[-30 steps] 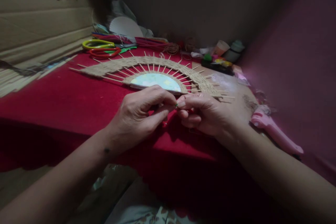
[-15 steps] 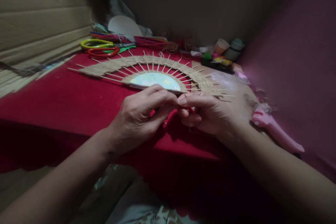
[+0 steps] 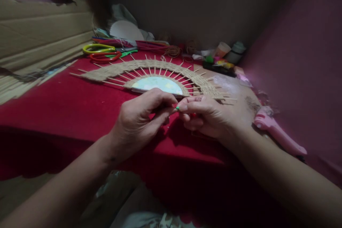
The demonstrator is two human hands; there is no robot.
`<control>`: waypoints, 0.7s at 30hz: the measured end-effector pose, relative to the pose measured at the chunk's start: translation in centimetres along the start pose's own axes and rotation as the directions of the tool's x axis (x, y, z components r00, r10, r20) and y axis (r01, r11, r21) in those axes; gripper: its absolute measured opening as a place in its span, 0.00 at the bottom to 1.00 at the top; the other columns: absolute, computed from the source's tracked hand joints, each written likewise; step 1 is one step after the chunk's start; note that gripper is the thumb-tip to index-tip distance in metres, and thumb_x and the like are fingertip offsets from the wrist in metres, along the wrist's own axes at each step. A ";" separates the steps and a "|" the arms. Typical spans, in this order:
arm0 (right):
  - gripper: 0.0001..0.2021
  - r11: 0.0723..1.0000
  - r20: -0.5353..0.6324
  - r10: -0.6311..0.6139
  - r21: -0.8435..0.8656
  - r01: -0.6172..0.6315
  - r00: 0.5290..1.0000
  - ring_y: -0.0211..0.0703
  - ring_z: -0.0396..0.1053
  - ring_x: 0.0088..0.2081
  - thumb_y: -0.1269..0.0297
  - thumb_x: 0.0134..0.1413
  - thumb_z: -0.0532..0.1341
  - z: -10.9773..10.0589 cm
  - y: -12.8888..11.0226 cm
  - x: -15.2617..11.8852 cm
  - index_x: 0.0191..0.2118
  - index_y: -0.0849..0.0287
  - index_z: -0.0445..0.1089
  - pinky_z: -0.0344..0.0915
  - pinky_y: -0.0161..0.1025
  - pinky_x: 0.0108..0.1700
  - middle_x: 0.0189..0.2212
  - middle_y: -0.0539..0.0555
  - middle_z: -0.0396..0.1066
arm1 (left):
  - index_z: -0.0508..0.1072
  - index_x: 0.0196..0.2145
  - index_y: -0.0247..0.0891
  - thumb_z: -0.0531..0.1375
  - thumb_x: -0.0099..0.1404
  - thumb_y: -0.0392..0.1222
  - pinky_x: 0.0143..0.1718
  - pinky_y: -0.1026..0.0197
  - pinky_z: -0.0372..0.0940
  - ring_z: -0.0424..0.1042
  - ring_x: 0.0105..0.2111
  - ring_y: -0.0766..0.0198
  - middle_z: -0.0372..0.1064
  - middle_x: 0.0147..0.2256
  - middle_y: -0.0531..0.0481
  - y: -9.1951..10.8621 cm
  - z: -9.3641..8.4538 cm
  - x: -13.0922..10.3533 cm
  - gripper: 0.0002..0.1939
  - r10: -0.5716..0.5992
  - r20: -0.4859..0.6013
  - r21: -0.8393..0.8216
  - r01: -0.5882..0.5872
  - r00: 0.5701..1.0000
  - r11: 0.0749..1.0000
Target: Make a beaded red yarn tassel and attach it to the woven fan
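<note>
My left hand [image 3: 144,117] and my right hand [image 3: 205,114] meet over the red cloth, fingertips pinched close together. Between them shows a tiny green piece [image 3: 177,108], pinched by my right thumb and finger. Something red peeks out under the right fingers, too small to name. What the left fingertips grip is hidden. Just beyond the hands lies a fan-shaped woven piece [image 3: 133,65] with thin sticks radiating from a half-round pale blue and yellow centre [image 3: 157,84].
Yellow-handled scissors [image 3: 98,48] and red-handled scissors [image 3: 105,57] lie at the back left. A pink glue gun [image 3: 279,131] rests at the right. Cardboard [image 3: 45,25] stands at left; a cup [image 3: 222,49] and bottle [image 3: 236,52] are behind.
The fingertips have parted slightly, and the small green piece now shows between them. The view has shifted a little.
</note>
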State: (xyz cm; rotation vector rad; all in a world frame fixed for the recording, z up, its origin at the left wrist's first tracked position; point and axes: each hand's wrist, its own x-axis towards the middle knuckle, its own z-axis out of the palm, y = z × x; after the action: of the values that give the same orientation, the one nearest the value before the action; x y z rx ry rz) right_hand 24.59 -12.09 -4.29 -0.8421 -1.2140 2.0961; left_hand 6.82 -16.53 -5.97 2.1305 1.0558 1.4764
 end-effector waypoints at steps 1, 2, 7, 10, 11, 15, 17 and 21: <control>0.05 1.000 -0.002 -0.004 -0.009 0.004 1.000 0.24 0.47 0.13 0.69 0.40 0.67 0.0 0.0 0.0 0.23 0.64 0.70 0.42 0.27 0.16 0.15 0.47 0.66 | 0.72 0.37 0.41 0.61 0.62 0.32 0.33 0.65 0.69 0.71 0.31 0.68 0.72 0.33 0.53 0.1 0.1 0.0 0.06 -0.078 -0.011 -0.042 0.077 0.997 0.996; 0.05 1.000 -0.007 -0.010 -0.020 0.010 1.000 0.24 0.47 0.12 0.69 0.40 0.67 0.0 0.0 0.0 0.22 0.63 0.70 0.42 0.27 0.16 0.15 0.47 0.66 | 0.71 0.37 0.41 0.62 0.61 0.34 0.30 0.65 0.69 0.71 0.28 0.68 0.72 0.31 0.53 0.1 0.1 0.0 0.06 -0.164 -0.007 -0.091 0.162 0.987 0.983; 0.06 0.995 -0.062 -0.071 -0.076 0.066 0.996 0.25 0.48 0.13 0.68 0.41 0.66 0.3 0.1 -0.1 0.22 0.64 0.69 0.42 0.28 0.16 0.14 0.47 0.66 | 0.70 0.34 0.38 0.63 0.60 0.36 0.18 0.67 0.65 0.68 0.18 0.69 0.69 0.21 0.56 0.5 -0.4 0.4 0.05 -0.417 0.171 -0.294 0.450 0.893 0.843; 0.06 0.983 -0.092 -0.136 -0.134 0.123 0.986 0.25 0.50 0.14 0.68 0.42 0.67 0.4 0.2 -0.2 0.24 0.63 0.70 0.42 0.28 0.16 0.15 0.46 0.65 | 0.70 0.32 0.37 0.61 0.62 0.40 0.15 0.69 0.62 0.67 0.15 0.70 0.68 0.18 0.55 0.6 -0.9 0.7 0.05 -0.501 0.266 -0.318 0.565 0.824 0.761; 0.06 0.978 -0.103 -0.155 -0.158 0.138 0.983 0.26 0.50 0.14 0.67 0.42 0.68 0.4 0.3 -0.2 0.24 0.63 0.70 0.42 0.28 0.16 0.15 0.46 0.64 | 0.70 0.32 0.37 0.61 0.63 0.42 0.14 0.70 0.61 0.67 0.15 0.70 0.69 0.18 0.55 0.7 -1.1 0.8 0.05 -0.524 0.278 -0.314 0.592 0.805 0.742; 0.07 0.954 -0.140 -0.212 -0.244 0.174 0.967 0.27 0.52 0.15 0.66 0.43 0.68 0.6 0.5 -0.2 0.25 0.62 0.70 0.45 0.28 0.17 0.15 0.46 0.63 | 0.70 0.32 0.37 0.61 0.63 0.42 0.13 0.72 0.58 0.67 0.15 0.71 0.69 0.18 0.55 0.8 -1.1 1.0 0.06 -0.541 0.287 -0.305 0.611 0.790 0.730; 0.07 0.946 -0.152 -0.226 -0.269 0.180 0.962 0.27 0.52 0.16 0.67 0.43 0.68 0.7 0.6 -0.2 0.25 0.62 0.70 0.46 0.28 0.17 0.15 0.46 0.63 | 0.70 0.31 0.37 0.61 0.63 0.40 0.13 0.73 0.58 0.67 0.15 0.71 0.69 0.18 0.55 0.8 -1.0 0.9 0.05 -0.526 0.278 -0.305 0.593 0.804 0.745; 0.07 0.936 -0.162 -0.226 -0.308 0.169 0.960 0.27 0.52 0.16 0.65 0.43 0.68 0.9 0.6 -0.2 0.25 0.62 0.70 0.46 0.28 0.17 0.16 0.46 0.64 | 0.70 0.31 0.36 0.60 0.64 0.38 0.12 0.73 0.55 0.66 0.15 0.72 0.69 0.17 0.55 0.9 -0.8 0.9 0.04 -0.508 0.260 -0.290 0.568 0.821 0.770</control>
State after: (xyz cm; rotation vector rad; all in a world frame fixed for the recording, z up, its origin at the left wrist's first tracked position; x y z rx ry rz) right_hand 24.01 -12.97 -4.42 -0.9840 -1.4555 1.6556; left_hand 6.63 -16.58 -4.47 1.4880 1.1138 1.0815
